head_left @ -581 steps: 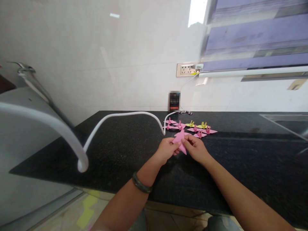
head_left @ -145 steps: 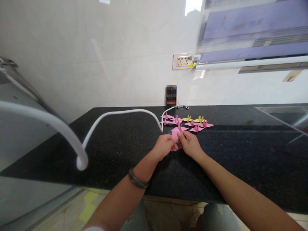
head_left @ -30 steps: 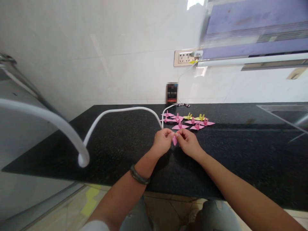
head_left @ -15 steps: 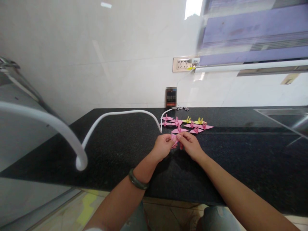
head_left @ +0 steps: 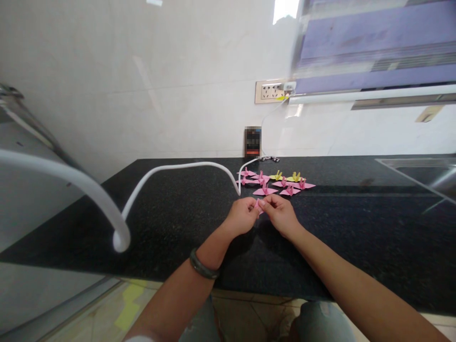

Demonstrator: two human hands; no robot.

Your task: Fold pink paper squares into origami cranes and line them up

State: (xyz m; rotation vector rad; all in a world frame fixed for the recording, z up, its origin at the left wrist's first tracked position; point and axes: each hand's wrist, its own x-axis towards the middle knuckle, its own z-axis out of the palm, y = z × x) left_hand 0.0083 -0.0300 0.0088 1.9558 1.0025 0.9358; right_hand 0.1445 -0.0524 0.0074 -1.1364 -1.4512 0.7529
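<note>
Between my two hands is a small piece of folded pink paper (head_left: 260,207), mostly covered by fingers. My left hand (head_left: 242,216) pinches its left side, and a dark bangle circles that wrist. My right hand (head_left: 280,213) grips the right side, thumb on top. Both hands hover over the black countertop (head_left: 171,213). Just beyond them stand several pink paper cranes (head_left: 265,190) and two yellow paper cranes (head_left: 295,177), wings spread, in loose rows. How the held paper is folded underneath is hidden.
A white bent tube (head_left: 188,166) arches across the left and reaches down near the cranes. A phone-like device (head_left: 252,142), blurred out, leans on the wall below a socket panel (head_left: 272,92). At right is a sink (head_left: 427,173).
The pink paper shows less between my fingers, and my fingertips have shifted slightly around it. The view has tilted a little; the cranes stay in place.
</note>
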